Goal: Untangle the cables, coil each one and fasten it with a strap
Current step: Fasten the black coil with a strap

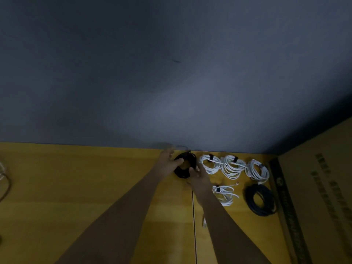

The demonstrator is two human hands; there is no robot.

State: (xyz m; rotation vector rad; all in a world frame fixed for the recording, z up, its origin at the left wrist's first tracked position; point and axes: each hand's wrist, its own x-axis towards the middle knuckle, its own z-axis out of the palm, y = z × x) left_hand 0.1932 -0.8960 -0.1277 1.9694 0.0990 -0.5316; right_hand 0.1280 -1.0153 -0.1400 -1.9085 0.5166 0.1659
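Both hands grasp one black cable coil (185, 165) at the far edge of the yellow wooden table (76, 187), close to the grey wall (171, 73). The left hand (168, 164) curls its fingers over the coil's left rim, thumb reaching into the ring; the right hand (198, 177) pinches the near right rim. The coil is a thick, dark, roughly round bundle, blurred, so whether a strap is on it cannot be told. Just right of it, along the wall, lie three white cable coils (233, 166), side by side and touching; two show a dark strap at the far side. Nearer sits a smaller white coil (224, 194), and right of that a dark coil (261, 200). A cardboard box (320, 187) stands at the far right; its contents are hidden. A loose pale cable (4, 180) loops at the left edge.
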